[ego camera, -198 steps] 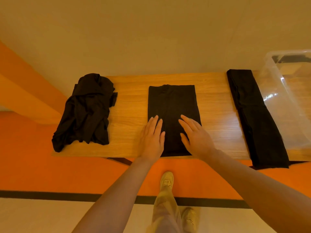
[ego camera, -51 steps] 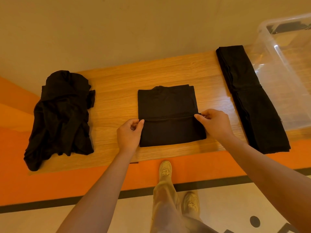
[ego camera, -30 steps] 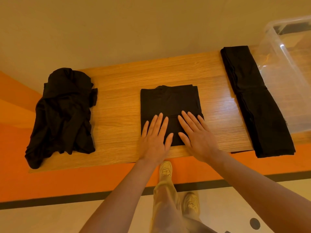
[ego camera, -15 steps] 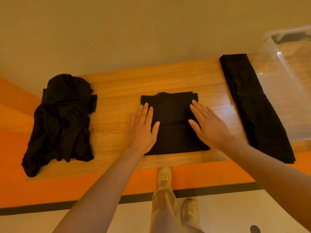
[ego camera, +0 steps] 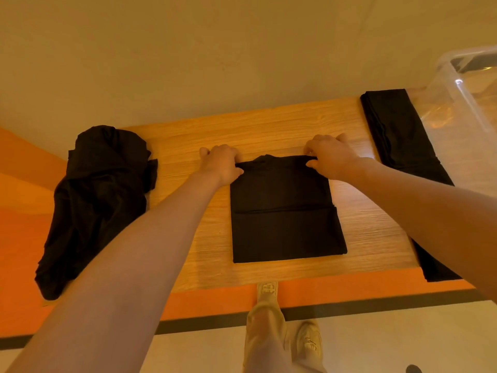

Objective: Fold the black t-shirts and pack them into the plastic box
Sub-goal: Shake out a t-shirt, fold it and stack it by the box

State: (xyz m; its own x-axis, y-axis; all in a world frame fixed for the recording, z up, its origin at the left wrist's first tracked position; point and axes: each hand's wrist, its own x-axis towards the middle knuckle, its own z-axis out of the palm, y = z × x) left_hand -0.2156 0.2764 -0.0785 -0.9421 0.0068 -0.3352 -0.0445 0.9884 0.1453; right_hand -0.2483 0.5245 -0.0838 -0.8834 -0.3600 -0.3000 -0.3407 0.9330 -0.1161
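A partly folded black t-shirt (ego camera: 285,222) lies in the middle of the wooden table (ego camera: 269,125), its near third doubled over. My left hand (ego camera: 222,162) grips its far left corner and my right hand (ego camera: 329,158) grips its far right corner, at the collar edge. A crumpled black t-shirt (ego camera: 91,200) is heaped at the table's left end. Another black t-shirt (ego camera: 403,146), folded into a long strip, lies on the right beside the clear plastic box (ego camera: 462,109).
The table stands against a beige wall. Its near edge borders an orange band, with my legs and shoes (ego camera: 269,292) on the pale floor below. The plastic box runs off the right side of the view.
My hands have slid from lying flat on the middle shirt up to its far edge, where they now grip both corners. The camera has tilted lower.
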